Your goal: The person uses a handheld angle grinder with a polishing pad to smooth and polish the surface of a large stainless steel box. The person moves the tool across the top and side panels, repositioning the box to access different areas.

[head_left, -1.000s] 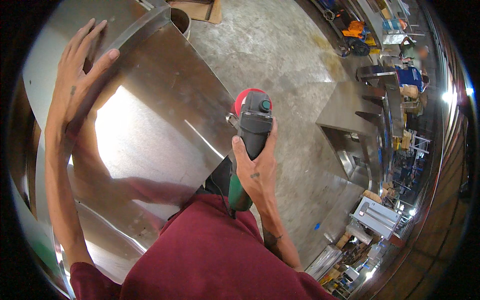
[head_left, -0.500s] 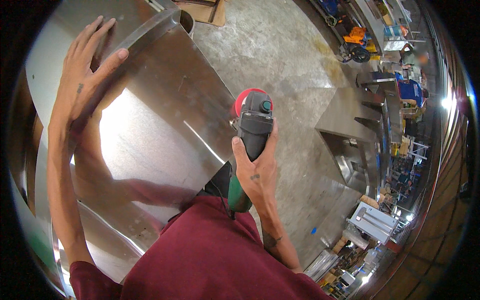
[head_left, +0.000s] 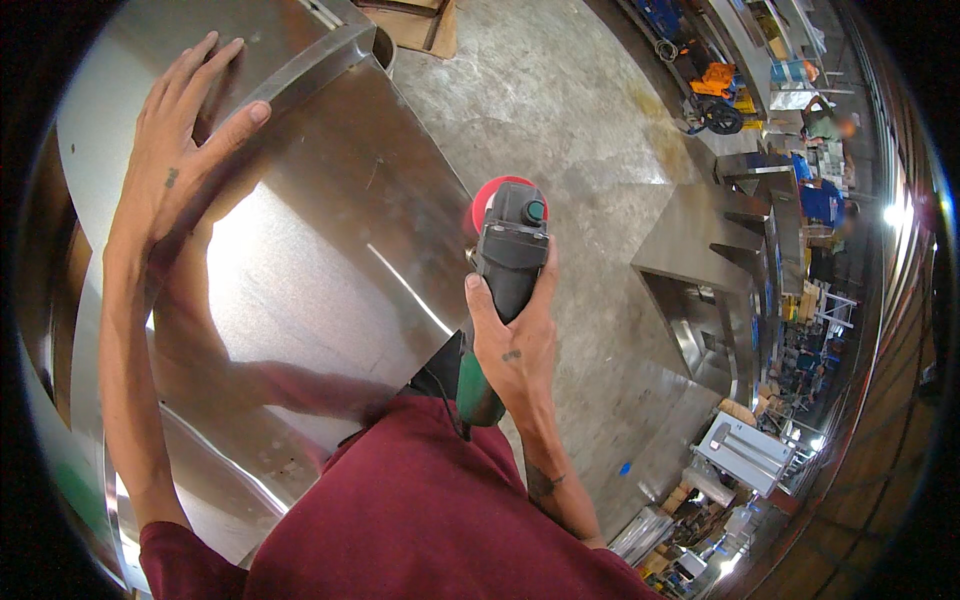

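My right hand [head_left: 512, 345] is wrapped round the body of an angle grinder [head_left: 510, 265], dark grey at the head and green toward the rear. Its red disc [head_left: 488, 203] sits at the right edge of a large, shiny sheet-metal piece [head_left: 330, 200]; whether disc and edge touch I cannot tell. My left hand [head_left: 180, 150] lies flat on the metal at the upper left, fingers stretched forward and thumb out along a raised, folded ridge [head_left: 310, 70]. The palm side of that hand is hidden.
Concrete floor [head_left: 590, 130] runs along the metal's right side. Farther right stands a stainless steel cabinet-like unit [head_left: 690, 240]. A white panel-shaped thing [head_left: 745, 452] and cluttered benches line the far right, where people are visible. A round container [head_left: 384, 48] stands behind the ridge.
The metal piece and my left hand sit slightly farther right in the picture. The grinder stays at nearly the same place, still in my right hand.
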{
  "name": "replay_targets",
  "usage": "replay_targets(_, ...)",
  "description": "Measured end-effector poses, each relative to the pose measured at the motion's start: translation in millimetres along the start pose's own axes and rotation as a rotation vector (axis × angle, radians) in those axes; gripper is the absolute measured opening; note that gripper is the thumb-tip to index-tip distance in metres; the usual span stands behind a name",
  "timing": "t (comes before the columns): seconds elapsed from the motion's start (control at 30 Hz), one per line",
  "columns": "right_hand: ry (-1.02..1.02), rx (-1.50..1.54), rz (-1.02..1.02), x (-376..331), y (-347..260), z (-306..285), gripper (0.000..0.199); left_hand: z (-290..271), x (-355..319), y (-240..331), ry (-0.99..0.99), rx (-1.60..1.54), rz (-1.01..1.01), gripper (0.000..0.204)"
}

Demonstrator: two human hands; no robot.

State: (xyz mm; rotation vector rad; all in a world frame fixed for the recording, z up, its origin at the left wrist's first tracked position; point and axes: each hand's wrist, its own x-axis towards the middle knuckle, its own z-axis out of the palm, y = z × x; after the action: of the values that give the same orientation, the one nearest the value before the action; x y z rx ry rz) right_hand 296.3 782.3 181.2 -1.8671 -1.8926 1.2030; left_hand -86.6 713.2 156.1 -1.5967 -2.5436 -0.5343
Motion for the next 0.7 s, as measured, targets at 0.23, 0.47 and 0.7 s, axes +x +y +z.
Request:
replay_targets(0.23, -0.01, 0.034, -0.033, -2, -6, -2, 0.101, -4, 0, 1, -0.008, 0.012, -0.019, 0.084)
replay_targets(0.47, -0.011, 0.019, -0.053, -4, -15, -4, 0.101, -9, 0, 2, 0.002, 0.015, -0.006, 0.084)
replay_targets(0.7, -0.001, 0.024, -0.113, 0, -11, -1, 0.1, -11, -1, 7, -0.008, 0.027, -0.016, 0.085)
